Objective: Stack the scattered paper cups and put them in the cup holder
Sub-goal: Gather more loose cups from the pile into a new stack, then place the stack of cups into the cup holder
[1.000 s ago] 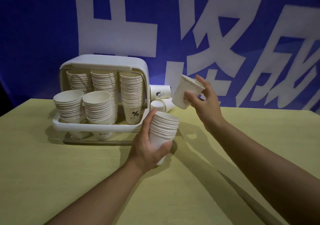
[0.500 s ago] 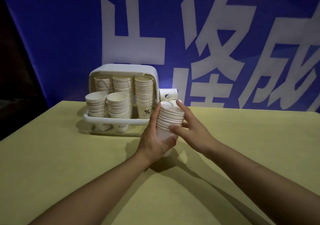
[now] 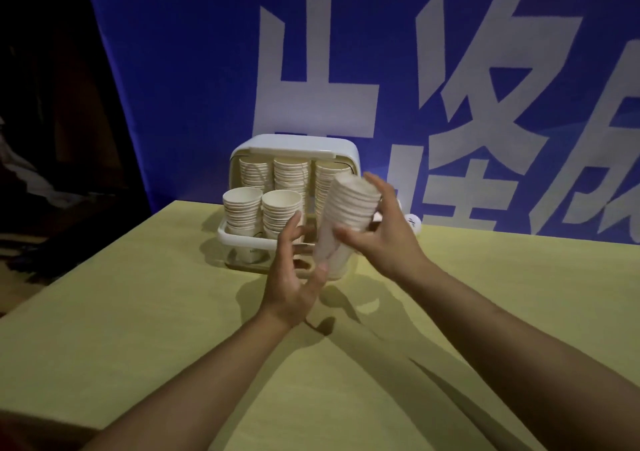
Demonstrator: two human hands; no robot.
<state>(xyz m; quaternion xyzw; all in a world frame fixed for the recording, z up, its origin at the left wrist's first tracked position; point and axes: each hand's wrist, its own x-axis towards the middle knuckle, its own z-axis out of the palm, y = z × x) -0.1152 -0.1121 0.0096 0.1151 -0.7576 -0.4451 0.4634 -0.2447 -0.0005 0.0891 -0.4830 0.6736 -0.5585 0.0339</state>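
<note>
My right hand [image 3: 381, 232] grips a tall stack of white paper cups [image 3: 343, 215], lifted and tilted in front of the white cup holder [image 3: 294, 145]. Just left of the stack's bottom, my left hand [image 3: 294, 277] is open with spread fingers, its thumb tip near the lowest cup; I cannot tell whether it touches. The holder stands at the table's back and holds several cup stacks: three tall ones in the rear, two shorter ones [image 3: 259, 208] in front. One loose cup [image 3: 414, 223] lies on its side to the right of the holder, partly hidden by my right hand.
The yellow table [image 3: 138, 312] spreads around the holder, its left edge dropping into a dark area. A blue banner [image 3: 207, 69] with large white characters hangs close behind the table.
The single cup from my right hand joined the stack. My right hand then took over the stack, lifting and tilting it toward the holder, and my left hand let go and opened. The camera view shifted left.
</note>
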